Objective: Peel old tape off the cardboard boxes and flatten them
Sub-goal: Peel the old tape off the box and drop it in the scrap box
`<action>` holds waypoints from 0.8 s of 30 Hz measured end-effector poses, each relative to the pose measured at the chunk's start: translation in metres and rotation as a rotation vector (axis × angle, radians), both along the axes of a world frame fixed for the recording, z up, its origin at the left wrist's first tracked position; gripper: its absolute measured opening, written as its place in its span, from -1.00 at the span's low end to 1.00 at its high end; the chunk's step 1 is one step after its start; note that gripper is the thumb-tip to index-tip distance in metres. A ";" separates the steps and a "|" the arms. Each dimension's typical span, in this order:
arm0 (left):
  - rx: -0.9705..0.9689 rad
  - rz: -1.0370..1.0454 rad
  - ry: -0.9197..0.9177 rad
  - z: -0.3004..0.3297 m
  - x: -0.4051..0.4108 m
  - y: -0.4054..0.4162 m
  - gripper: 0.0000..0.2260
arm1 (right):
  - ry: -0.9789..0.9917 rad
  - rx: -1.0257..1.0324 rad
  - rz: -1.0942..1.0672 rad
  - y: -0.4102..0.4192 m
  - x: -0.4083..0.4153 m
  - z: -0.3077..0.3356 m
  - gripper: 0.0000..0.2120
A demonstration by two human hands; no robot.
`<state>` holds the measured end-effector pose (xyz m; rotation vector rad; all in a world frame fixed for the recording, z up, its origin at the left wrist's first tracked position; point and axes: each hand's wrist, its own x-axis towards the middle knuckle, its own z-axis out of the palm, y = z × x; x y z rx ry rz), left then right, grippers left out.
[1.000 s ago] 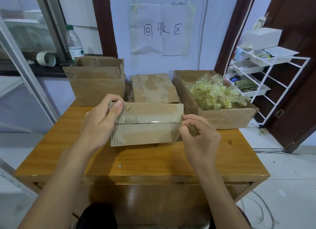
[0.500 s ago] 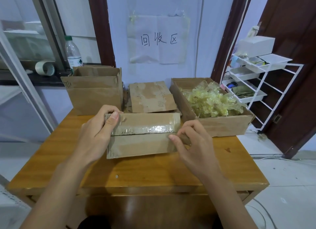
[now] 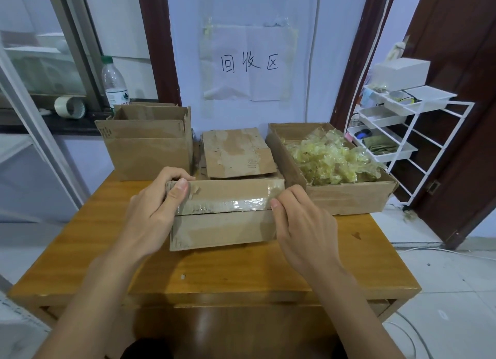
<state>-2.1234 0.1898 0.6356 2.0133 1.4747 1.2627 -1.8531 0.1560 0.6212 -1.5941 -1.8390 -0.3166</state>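
Observation:
A small shut cardboard box (image 3: 222, 227) stands on the wooden table (image 3: 214, 275) in front of me. A strip of clear glossy tape (image 3: 228, 204) runs along its top front edge. My left hand (image 3: 153, 205) grips the box's left end, thumb pressed on the top. My right hand (image 3: 300, 224) is at the box's right end, its thumb and fingertips on the tape's right end at the corner. Behind the box lies a stack of flattened cardboard (image 3: 236, 152).
An open upright box (image 3: 147, 146) stands at the back left. At the back right, an open box (image 3: 346, 195) holds a heap of peeled yellowish tape (image 3: 332, 157). A bottle (image 3: 115, 82) and tape roll (image 3: 70, 107) sit on the sill. A white shelf rack (image 3: 402, 128) stands to the right.
The box has tipped so its taped top edge faces me more. My right hand went from pinching at the right corner to laying its fingertips on the tape's end.

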 end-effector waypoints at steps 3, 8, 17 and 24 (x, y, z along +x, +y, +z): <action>-0.003 -0.007 -0.029 -0.001 0.001 0.000 -0.63 | 0.054 0.044 0.021 0.000 0.000 -0.002 -0.67; -0.011 -0.034 -0.089 -0.002 0.002 -0.002 -0.64 | 0.130 0.103 0.075 0.002 0.000 -0.007 -0.65; 0.000 -0.016 -0.102 -0.006 0.002 -0.002 -0.61 | 0.337 0.151 0.163 -0.003 0.001 -0.016 -0.72; -0.008 -0.026 -0.085 -0.006 0.001 -0.005 -0.63 | 0.323 0.093 0.195 -0.008 0.005 -0.016 -0.73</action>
